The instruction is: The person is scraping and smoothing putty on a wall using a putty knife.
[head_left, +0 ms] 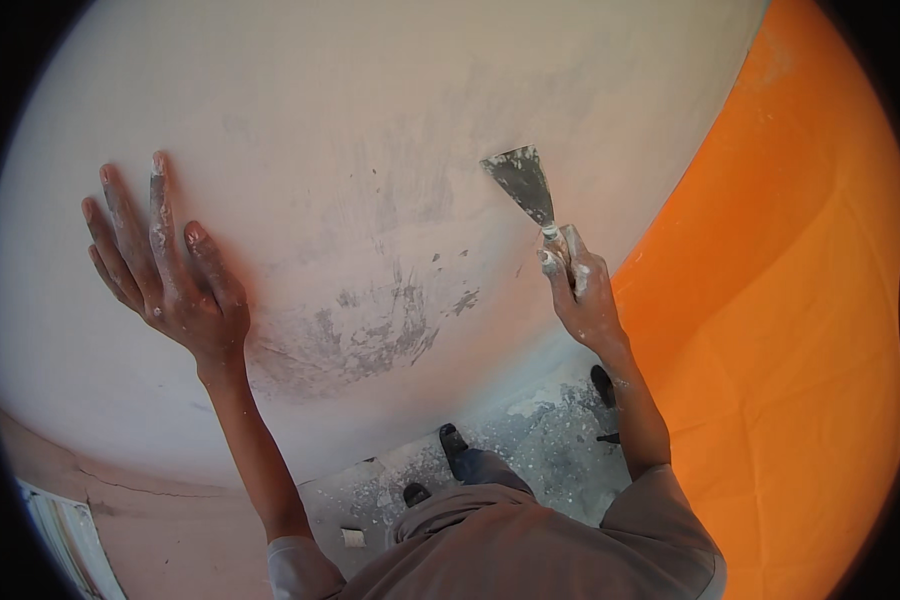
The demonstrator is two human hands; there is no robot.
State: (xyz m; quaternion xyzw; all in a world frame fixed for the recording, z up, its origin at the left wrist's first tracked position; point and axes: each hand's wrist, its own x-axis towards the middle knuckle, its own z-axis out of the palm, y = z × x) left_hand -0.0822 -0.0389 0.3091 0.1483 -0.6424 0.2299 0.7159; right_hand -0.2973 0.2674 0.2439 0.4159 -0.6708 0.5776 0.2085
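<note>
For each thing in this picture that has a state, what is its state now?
left hand: open, flat on the wall, dusty.
right hand: closed around the scraper handle.
putty scraper: held up, blade smeared grey, at the wall.
wall: pale, with grey scraped patches in the middle.
orange sheet: spread, creased.
floor: covered with dust and flakes.

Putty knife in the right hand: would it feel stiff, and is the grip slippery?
The putty knife has a thin, flat metal blade, so it probably flexes slightly when pressed. Its handle and the right hand are caked in dried filler, likely gritty rather than slippery. It looks light.
</note>
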